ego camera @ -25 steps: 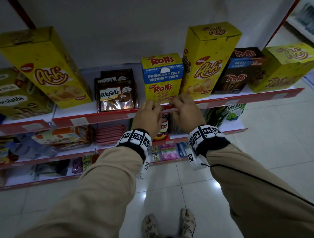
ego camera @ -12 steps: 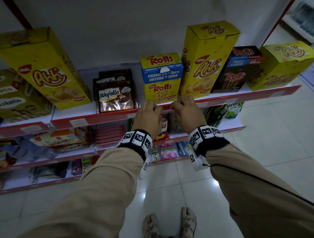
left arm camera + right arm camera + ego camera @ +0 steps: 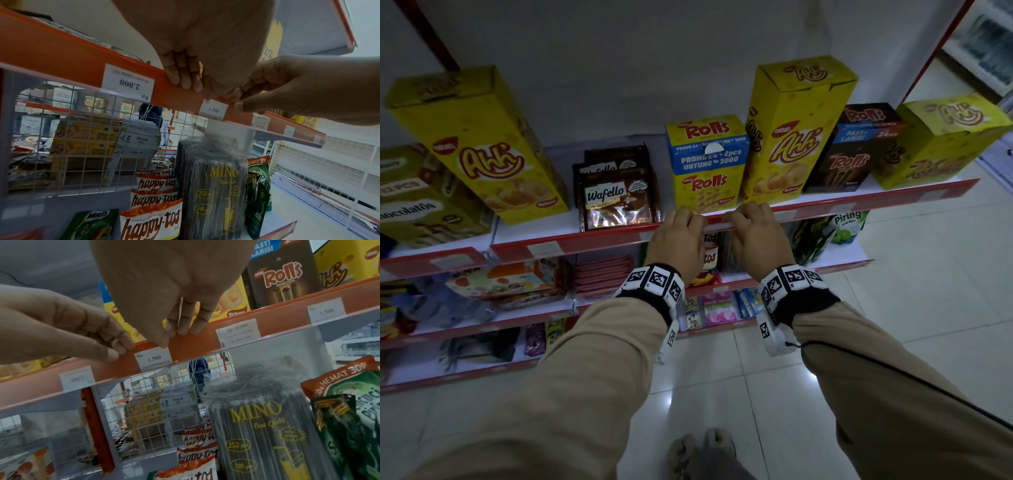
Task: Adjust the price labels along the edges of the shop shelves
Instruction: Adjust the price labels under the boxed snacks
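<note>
A red shelf edge strip runs under the snack boxes, with white price labels behind its clear cover. My left hand and right hand grip it side by side below the Rolls box. The "1.500" label sits between them. In the right wrist view my right hand curls its fingers over the strip's top, and its thumb touches the label's upper right corner. My left hand hooks its fingers over the strip just left of that label.
More labels sit along the strip: "2.000" to the left, "Rp 10.000" and another "1.500" to the right. A Mino straw pack and Happy Tos bags stand on the shelf below, before a wire mesh panel.
Both hands have stayed on the strip at the same spot below the Rolls box. Only the head view has shifted a little.
</note>
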Tool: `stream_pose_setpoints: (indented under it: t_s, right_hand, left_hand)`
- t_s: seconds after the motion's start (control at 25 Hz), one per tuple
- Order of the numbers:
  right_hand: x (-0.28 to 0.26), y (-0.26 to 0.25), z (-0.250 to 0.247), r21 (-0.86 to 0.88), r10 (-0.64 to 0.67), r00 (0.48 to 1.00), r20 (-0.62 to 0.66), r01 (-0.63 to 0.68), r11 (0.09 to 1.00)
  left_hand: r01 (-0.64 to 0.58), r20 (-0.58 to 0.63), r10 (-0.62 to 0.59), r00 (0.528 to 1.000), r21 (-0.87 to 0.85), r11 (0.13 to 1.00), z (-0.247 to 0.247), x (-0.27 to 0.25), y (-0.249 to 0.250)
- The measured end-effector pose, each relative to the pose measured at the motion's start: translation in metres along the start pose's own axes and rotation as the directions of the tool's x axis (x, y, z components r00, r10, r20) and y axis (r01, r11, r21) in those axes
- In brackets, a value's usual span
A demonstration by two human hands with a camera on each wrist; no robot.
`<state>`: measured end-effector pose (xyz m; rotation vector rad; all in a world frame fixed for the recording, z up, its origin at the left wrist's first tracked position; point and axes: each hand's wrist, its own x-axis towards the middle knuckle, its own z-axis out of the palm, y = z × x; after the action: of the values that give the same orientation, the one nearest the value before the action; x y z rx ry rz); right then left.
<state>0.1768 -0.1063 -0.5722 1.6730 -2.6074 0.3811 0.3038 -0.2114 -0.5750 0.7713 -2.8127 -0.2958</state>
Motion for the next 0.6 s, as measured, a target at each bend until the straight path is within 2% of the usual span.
stream_pose_setpoints:
  t_s: [0.16, 0.28, 0.44, 0.6]
  right_hand:
    - [0.001, -0.012, 0.002, -0.043, -0.015, 1.0, 0.011, 0.016, 0.999]
    - [0.003, -0.026, 0.005, 0.002, -0.03, 0.999, 0.022, 0.03, 1.0]
    - [0.007, -0.042, 0.009, 0.024, -0.066, 0.997, 0.043, 0.065, 0.998]
    - [0.011, -0.059, 0.013, 0.06, -0.109, 0.994, 0.018, 0.108, 0.992]
  left_hand:
    - [-0.031, 0.039, 0.032, 0.999, -0.026, 0.999, -0.006, -0.004, -0.004]
    - [-0.031, 0.08, 0.029, 0.996, 0.012, 0.999, -0.01, -0.012, -0.011]
    - [0.0, 0.04, -0.002, 0.999, 0.037, 0.999, -0.011, -0.031, -0.023]
    - [0.082, -0.023, -0.081, 0.996, 0.085, 0.993, -0.017, -0.048, -0.038]
